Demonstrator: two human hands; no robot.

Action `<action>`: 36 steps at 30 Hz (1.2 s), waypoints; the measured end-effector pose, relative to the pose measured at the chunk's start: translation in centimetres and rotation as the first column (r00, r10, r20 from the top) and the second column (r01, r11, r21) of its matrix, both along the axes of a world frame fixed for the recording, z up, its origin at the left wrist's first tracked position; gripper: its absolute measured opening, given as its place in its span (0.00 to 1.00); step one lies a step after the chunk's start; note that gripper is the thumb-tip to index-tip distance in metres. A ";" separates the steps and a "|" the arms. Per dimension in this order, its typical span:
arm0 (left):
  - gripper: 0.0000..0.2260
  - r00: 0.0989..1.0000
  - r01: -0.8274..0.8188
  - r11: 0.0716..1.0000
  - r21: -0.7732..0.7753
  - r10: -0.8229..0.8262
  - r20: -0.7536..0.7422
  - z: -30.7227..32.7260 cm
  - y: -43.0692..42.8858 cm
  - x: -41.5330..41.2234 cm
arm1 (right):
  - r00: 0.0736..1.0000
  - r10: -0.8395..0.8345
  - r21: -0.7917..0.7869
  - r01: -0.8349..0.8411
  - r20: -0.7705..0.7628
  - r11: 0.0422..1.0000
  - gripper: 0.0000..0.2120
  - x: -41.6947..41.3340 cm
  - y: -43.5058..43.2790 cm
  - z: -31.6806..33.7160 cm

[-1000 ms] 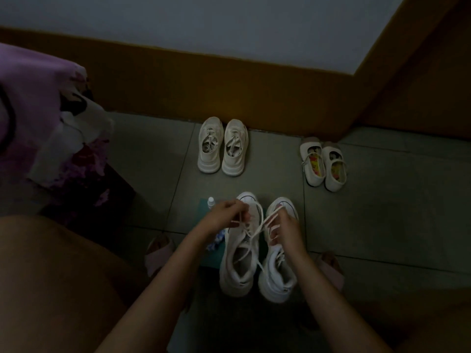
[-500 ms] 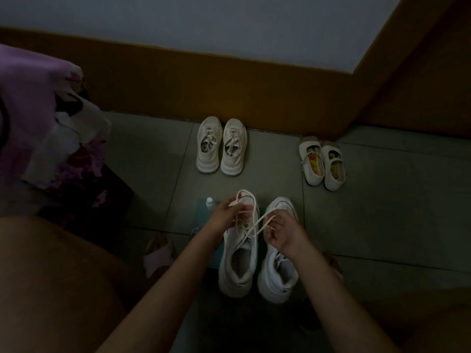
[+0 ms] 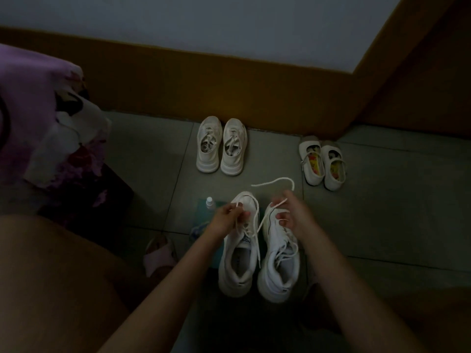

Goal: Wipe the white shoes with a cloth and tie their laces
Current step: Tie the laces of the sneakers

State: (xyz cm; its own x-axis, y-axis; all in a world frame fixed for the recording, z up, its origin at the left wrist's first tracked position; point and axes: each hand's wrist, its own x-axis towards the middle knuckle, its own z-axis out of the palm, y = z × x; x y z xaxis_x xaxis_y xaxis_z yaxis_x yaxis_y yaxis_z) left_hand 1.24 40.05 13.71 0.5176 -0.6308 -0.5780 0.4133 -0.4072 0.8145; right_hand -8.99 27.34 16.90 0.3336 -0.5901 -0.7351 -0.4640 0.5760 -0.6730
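While both hands pinch the thin white shoelace (image 3: 257,226) above the left white leather sneaker (image 3: 239,253), the left hand (image 3: 226,220) grips a loop and the right hand (image 3: 293,215) the free end, which arcs beyond its grip.

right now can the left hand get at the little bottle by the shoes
Probably yes: the small bottle stands just beyond the left hand, with nothing between them, but its fingers hold a lace it must drop first.
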 end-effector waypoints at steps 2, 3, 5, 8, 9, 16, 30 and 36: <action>0.13 0.998 0.059 0.997 0.040 -0.061 0.033 -0.6 0.5 -0.3 | 0.996 0.071 0.021 -0.070 -0.045 0.997 0.10 -0.5 1.1 -1.0; 0.14 0.997 0.062 0.997 0.052 -0.064 0.042 -0.8 0.7 -0.4 | 0.996 0.089 0.041 -0.087 -0.033 0.995 0.08 -0.8 1.7 -1.3; 0.13 0.998 0.044 0.998 0.039 -0.046 0.048 -1.0 1.1 -0.5 | 0.994 0.108 0.080 -0.109 0.011 0.991 0.06 -1.2 2.8 -1.6; 0.10 0.998 -0.041 0.998 -0.050 0.038 -0.046 -0.9 0.9 -0.3 | 0.994 0.058 0.147 -0.072 0.097 0.987 0.05 -1.4 3.6 -1.7; 0.10 0.992 -0.085 0.993 -0.079 0.076 -0.102 -0.8 0.7 -0.1 | 0.991 0.019 0.172 -0.042 0.129 0.984 0.07 -1.4 3.6 -1.7; 0.12 0.947 -0.221 0.938 -0.268 0.141 -0.289 3.1 -2.1 1.7 | 0.988 -0.005 0.210 -0.028 0.155 0.977 0.11 -1.7 3.7 -1.8; 0.33 0.987 0.142 0.986 0.085 -0.148 0.069 0.3 -1.8 1.0 | 0.953 0.243 0.001 -0.247 0.181 0.969 0.05 -2.4 5.1 -2.5; 0.45 0.957 0.236 0.965 0.116 -0.252 0.146 -0.6 0.0 0.9 | 0.960 0.252 -0.134 -0.235 0.123 0.963 0.09 -2.0 4.8 -2.5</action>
